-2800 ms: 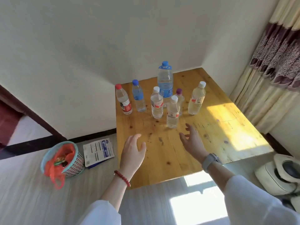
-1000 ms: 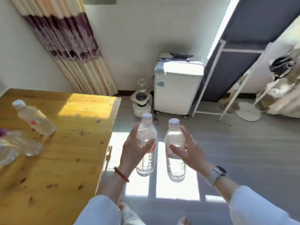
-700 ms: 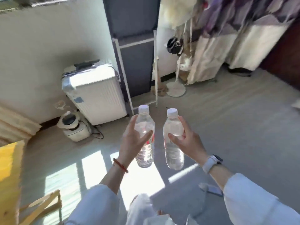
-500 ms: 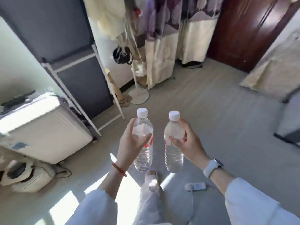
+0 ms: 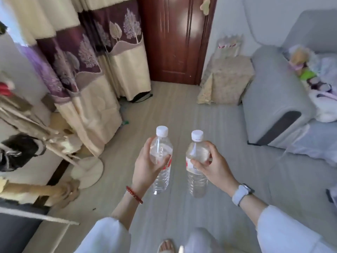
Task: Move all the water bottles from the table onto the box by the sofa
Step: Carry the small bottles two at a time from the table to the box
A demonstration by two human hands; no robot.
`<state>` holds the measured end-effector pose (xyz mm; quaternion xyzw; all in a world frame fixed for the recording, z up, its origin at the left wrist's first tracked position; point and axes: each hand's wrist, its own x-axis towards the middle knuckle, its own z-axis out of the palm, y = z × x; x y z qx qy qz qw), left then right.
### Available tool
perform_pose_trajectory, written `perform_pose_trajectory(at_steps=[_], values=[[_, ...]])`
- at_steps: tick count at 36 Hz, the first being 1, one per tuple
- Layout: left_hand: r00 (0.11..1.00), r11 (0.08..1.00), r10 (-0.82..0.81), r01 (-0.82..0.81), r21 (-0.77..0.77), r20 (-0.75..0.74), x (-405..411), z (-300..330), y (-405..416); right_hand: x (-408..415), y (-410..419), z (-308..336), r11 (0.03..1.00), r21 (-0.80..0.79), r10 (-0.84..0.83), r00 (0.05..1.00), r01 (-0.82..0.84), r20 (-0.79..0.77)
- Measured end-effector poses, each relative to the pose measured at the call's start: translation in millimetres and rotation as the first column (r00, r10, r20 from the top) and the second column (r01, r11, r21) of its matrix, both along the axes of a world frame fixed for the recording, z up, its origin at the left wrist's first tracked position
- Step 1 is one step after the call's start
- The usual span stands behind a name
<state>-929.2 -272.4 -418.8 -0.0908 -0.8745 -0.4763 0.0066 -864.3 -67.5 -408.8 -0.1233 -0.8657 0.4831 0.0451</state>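
Note:
I carry two clear water bottles with white caps and red-and-white labels, both upright in front of me above the floor. My left hand [image 5: 145, 167] grips the left water bottle [image 5: 161, 172] around its upper body. My right hand [image 5: 215, 167] grips the right water bottle [image 5: 197, 181] the same way. A box covered in a beige patterned cloth [image 5: 229, 79] stands ahead to the right, against the end of the grey sofa [image 5: 273, 99]. The table is out of view.
A dark red wooden door [image 5: 175, 37] is straight ahead, with purple and cream curtains [image 5: 87, 66] to its left. A coat stand with a round white base [image 5: 87, 170] and hanging items sits at the left. Toys and clothes lie on the sofa seat [image 5: 313, 77].
I picked up two bottles from the table and turned away from it; the view has swung past the suitcase and coat stand to the door, box and sofa. Both grips are unchanged.

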Motion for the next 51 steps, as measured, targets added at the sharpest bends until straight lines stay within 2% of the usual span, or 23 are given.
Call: perform_pose_trajectory(at_steps=[5, 9, 17, 20, 31, 40, 45, 51], values=[[0.987, 0.988, -0.155, 0.156, 0.017, -0.031, -100.1, 4.0, 83.2, -74.5, 71.0, -4.8, 0.990, 0.015, -0.139, 0.990, 0.139, 0.007], [0.969, 0.971, -0.233, 0.237, 0.037, -0.084, -175.9, 0.9, 154.9, -144.0, 135.8, -12.8, 0.980, 0.052, -0.190, 0.982, 0.191, -0.020], [0.973, 0.973, -0.230, 0.230, -0.002, -0.013, -331.3, 2.4, 296.9, -291.4, 271.7, -3.9, 0.973, 0.067, -0.219, 0.975, 0.220, -0.022], [0.975, 0.974, -0.223, 0.222, 0.046, 0.011, -382.1, 6.8, 338.9, -340.8, 316.8, 1.0, 0.968, 0.097, -0.233, 0.973, 0.232, -0.001], [0.960, 0.960, -0.280, 0.280, 0.014, -0.010, -589.5, -4.1, 476.6, -542.1, 445.1, -11.5, 0.953, 0.058, -0.299, 0.954, 0.299, -0.010], [0.945, 0.945, -0.321, 0.316, 0.080, 0.068, -782.7, -22.0, 584.6, -718.1, 542.7, -17.1, 0.929, 0.046, -0.369, 0.928, 0.366, 0.056], [0.929, 0.931, -0.364, 0.360, 0.056, 0.075, -854.6, -24.7, 652.9, -782.1, 602.8, -18.7, 0.899, -0.024, -0.433, 0.896, 0.438, 0.101], [0.902, 0.910, -0.413, 0.405, 0.087, 0.127, -919.1, -45.4, 741.6, -850.4, 687.2, -39.0, 0.899, -0.076, -0.414, 0.894, 0.431, 0.172]])
